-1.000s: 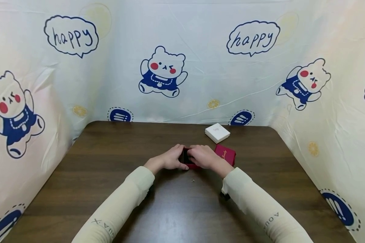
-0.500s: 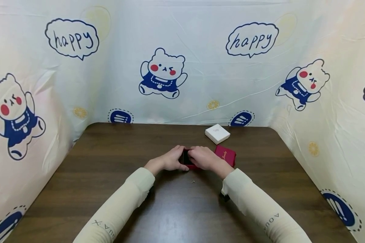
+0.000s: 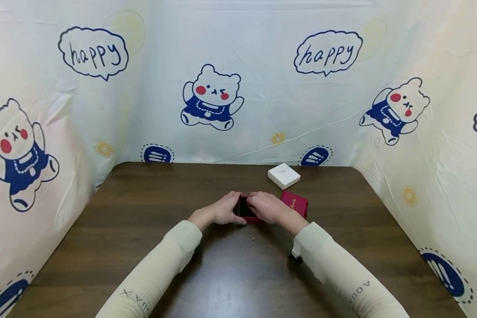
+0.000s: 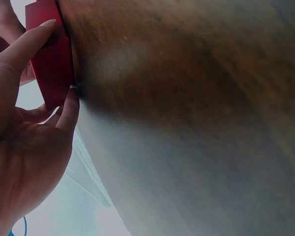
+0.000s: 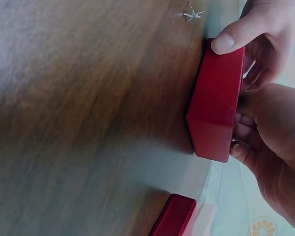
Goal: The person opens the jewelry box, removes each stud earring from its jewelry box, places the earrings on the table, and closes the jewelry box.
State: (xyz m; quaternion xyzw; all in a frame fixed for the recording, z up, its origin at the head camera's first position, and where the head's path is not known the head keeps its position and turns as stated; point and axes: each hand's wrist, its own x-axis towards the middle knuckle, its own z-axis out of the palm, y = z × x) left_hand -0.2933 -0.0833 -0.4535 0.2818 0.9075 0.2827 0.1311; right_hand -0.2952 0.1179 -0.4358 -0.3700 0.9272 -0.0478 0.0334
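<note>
A small red jewelry box (image 3: pixel 251 219) with a black inside sits on the table, its top uncovered. My left hand (image 3: pixel 224 209) grips its left end, thumb on the front wall and the other fingers around the far side. In the right wrist view, the red box (image 5: pixel 216 98) shows its outer walls, with the left thumb on one end. My right hand (image 3: pixel 267 206) bends over the right end, its curled fingers reaching into the black inside. What its fingertips hold, I cannot tell. A tiny silver star-shaped piece (image 5: pixel 192 15) with a thin wire lies on the table nearby.
A red lid (image 3: pixel 295 203) with gold lettering lies just right of the right hand. Behind it stands a white square box (image 3: pixel 284 176). The brown wooden table (image 3: pixel 151 185) ends at a printed curtain (image 3: pixel 258 48) at the back and sides.
The right forearm and sleeve have shifted slightly to the right. Both hands stay at the red jewelry box, and the star piece, lid and white box have not moved on the table.
</note>
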